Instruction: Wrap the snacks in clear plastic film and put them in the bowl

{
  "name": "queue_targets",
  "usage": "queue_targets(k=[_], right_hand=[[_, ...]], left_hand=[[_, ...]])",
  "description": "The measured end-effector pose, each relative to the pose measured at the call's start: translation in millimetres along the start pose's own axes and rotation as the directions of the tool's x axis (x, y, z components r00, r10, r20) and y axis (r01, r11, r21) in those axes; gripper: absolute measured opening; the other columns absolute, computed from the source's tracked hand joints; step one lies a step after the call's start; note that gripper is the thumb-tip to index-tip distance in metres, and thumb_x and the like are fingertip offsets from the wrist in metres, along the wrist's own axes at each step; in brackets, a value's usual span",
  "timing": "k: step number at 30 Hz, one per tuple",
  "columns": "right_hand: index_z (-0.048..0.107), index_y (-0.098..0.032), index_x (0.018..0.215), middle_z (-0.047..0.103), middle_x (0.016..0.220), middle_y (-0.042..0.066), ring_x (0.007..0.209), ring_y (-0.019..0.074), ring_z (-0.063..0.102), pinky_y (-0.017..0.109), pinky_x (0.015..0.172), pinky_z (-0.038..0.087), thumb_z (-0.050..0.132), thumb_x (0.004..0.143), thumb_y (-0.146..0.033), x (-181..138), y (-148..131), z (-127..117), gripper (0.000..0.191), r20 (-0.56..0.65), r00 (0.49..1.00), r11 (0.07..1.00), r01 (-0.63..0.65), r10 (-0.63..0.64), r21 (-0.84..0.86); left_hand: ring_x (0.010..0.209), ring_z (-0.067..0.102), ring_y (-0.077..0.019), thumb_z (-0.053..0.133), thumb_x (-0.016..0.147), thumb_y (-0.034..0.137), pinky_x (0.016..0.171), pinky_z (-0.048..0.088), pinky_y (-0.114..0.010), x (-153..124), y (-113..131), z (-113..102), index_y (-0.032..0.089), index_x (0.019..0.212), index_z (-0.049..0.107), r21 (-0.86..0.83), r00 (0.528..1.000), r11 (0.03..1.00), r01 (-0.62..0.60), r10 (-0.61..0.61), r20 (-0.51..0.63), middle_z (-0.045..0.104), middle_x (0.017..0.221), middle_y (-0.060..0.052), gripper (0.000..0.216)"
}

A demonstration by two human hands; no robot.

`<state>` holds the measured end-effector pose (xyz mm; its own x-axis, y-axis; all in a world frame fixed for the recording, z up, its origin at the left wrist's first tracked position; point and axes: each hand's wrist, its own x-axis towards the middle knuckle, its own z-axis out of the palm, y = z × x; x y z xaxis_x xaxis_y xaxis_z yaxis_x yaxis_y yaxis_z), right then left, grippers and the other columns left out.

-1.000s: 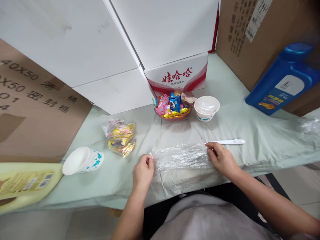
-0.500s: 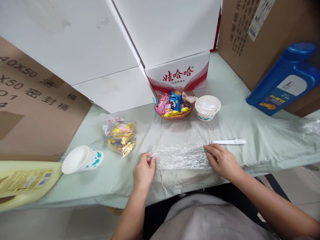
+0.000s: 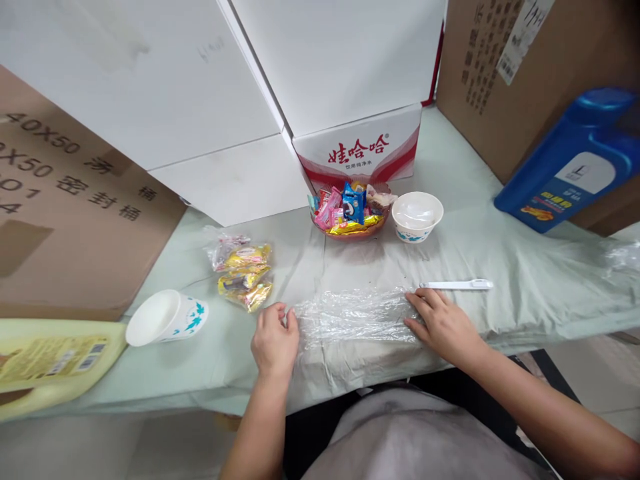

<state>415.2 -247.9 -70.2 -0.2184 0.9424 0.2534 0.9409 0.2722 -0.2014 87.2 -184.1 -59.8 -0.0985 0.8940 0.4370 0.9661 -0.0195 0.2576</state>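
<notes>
A crumpled sheet of clear plastic film (image 3: 353, 313) lies flat on the pale green table cloth (image 3: 500, 260) in front of me. My left hand (image 3: 273, 341) is at the film's left end, fingers curled with the thumb and forefinger pinched at its edge. At the film's right end my right hand (image 3: 440, 323) rests with fingers stretched flat on the film. A white plastic sealing stick (image 3: 457, 285) lies just beyond my right hand.
A brown bowl of wrapped sweets (image 3: 350, 212) and a white bowl (image 3: 417, 215) stand at the back. A bag of snacks (image 3: 240, 275) and a tipped white bowl (image 3: 165, 318) lie left. A yellow jug (image 3: 50, 363), blue jug (image 3: 570, 163) and cardboard boxes (image 3: 75, 193) surround the table.
My left hand has moved left, drawing the film's left end out longer. My right hand has flattened onto the film's right end.
</notes>
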Motion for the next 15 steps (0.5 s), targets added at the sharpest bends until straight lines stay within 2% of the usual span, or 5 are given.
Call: queue_targets(k=[3,6,8,10,15], right_hand=[[0.061,-0.011,0.123,0.063,0.113,0.016,0.103,0.0288,0.061,0.041,0.086,0.055,0.056,0.092,-0.035,0.0,0.1,0.4,0.040,-0.008,1.000,1.000,0.004,-0.004,-0.001],[0.060,-0.011,0.123,0.063,0.113,0.016,0.102,0.0279,0.062,0.040,0.084,0.055,0.054,0.093,-0.035,-1.1,0.1,-1.5,0.039,-0.019,1.000,1.000,0.010,-0.010,0.012],[0.059,-0.011,0.123,0.063,0.115,0.015,0.102,0.0269,0.063,0.039,0.083,0.056,0.052,0.094,-0.035,-3.5,0.6,-4.2,0.038,-0.033,0.999,1.000,0.014,-0.013,0.027],[0.060,-0.013,0.122,0.063,0.115,0.015,0.100,0.0258,0.063,0.037,0.082,0.056,0.051,0.095,-0.035,-7.0,1.8,-7.6,0.037,-0.046,0.999,0.999,0.011,-0.009,0.041],[0.068,-0.018,0.107,0.064,0.102,0.012,0.092,0.0273,0.062,0.041,0.079,0.055,0.057,0.091,-0.041,-9.2,3.1,-16.6,0.030,-0.006,0.999,0.998,-0.037,0.038,0.050]], left_hand=[[0.075,0.063,-0.0173,0.054,0.091,0.023,0.073,0.050,-0.030,-4.9,14.1,-1.6,0.019,0.087,0.062,-0.122,0.938,0.930,-0.346,0.339,-0.074,0.066,0.082,-0.004,0.010],[0.109,0.061,-0.0231,0.056,0.092,0.028,0.097,0.048,-0.038,-8.8,29.1,1.6,0.019,0.108,0.063,-0.260,0.781,0.775,-0.576,0.616,0.104,0.068,0.110,-0.009,0.020],[0.128,0.049,-0.0278,0.056,0.092,0.033,0.107,0.041,-0.046,-10.4,33.4,5.6,0.019,0.126,0.057,-0.296,0.704,0.742,-0.601,0.667,0.244,0.059,0.132,-0.011,0.036],[0.137,0.040,-0.0295,0.052,0.093,0.033,0.111,0.036,-0.051,-11.3,33.3,8.9,0.020,0.134,0.052,-0.305,0.668,0.748,-0.589,0.663,0.338,0.051,0.143,-0.011,0.043],[0.141,0.035,-0.0302,0.050,0.093,0.032,0.115,0.030,-0.053,-11.9,30.2,9.1,0.019,0.134,0.052,-0.304,0.659,0.772,-0.558,0.635,0.402,0.047,0.146,-0.012,0.044]])
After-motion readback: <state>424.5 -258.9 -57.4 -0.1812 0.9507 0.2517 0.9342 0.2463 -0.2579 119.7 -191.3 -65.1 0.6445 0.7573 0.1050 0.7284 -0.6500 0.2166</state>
